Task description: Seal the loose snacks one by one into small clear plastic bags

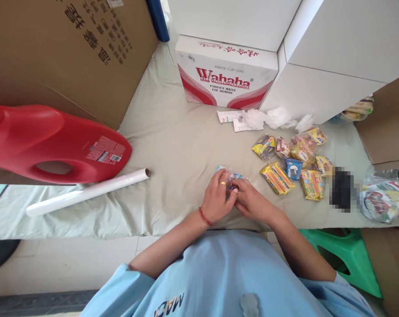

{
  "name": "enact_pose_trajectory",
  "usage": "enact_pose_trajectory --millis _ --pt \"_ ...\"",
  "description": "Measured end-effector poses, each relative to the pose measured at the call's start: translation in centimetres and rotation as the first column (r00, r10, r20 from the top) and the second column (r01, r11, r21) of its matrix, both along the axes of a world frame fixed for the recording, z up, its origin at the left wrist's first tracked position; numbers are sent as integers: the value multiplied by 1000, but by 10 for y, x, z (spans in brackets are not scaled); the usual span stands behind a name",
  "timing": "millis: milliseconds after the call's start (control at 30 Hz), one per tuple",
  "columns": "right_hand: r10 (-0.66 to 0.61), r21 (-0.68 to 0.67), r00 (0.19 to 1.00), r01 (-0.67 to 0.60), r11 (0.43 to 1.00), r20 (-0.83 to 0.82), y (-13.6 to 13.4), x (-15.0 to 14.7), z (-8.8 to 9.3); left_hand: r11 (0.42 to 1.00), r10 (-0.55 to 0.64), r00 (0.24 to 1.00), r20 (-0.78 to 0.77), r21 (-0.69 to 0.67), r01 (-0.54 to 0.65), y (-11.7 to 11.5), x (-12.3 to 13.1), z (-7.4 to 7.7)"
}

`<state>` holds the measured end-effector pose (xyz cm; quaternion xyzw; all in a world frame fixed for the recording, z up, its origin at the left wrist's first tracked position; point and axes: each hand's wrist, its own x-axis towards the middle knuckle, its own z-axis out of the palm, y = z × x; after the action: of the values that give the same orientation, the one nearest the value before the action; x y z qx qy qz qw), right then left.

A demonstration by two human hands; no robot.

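Observation:
My left hand and my right hand meet close to the table's front edge. Between them is a small blue and clear snack packet, pinched at its near side by the fingers of both hands. Most of the packet is covered by my fingers, so its contents cannot be made out. To the right lie several snack packets: a bundle of yellow and orange sticks, a blue packet, a yellow and purple one and another striped yellow one.
A Wahaha water carton stands at the back, with crumpled clear plastic before it. On the left are a large brown carton, a red jug and a white roll. A green stool stands below the table at right.

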<state>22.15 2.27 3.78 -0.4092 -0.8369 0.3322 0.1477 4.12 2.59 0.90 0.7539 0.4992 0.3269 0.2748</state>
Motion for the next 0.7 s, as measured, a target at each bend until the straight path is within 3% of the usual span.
enact_pose_trajectory --millis 167,233,300,367,433,500,600,700 --pt "22 -74 996 -29 997 -92 -5 11 1 984 -128 973 -193 99 149 -10 1 -8" --pt "-31 -112 985 13 994 -167 -8 18 -3 972 -161 936 -313 114 205 -12 -1 -10" --pt "-187 -183 953 145 972 -240 -12 28 -8 963 -159 906 -393 139 230 -14 -2 -13" --pt "-439 -225 872 393 891 -214 -15 39 -13 957 -148 890 -432 164 239 -17 -3 -16" --pt "-630 -137 772 617 775 -86 -17 48 -18 955 -137 884 -447 177 237 -19 -3 -19" --pt "-686 29 725 686 727 69 -19 51 -24 956 -124 885 -448 184 227 -20 -3 -22" --pt "-602 123 761 591 797 243 -26 48 -31 956 -114 888 -445 193 219 -20 -2 -24" --pt "-548 41 811 552 833 204 -34 45 -27 955 -124 887 -445 190 228 -19 -2 -26"
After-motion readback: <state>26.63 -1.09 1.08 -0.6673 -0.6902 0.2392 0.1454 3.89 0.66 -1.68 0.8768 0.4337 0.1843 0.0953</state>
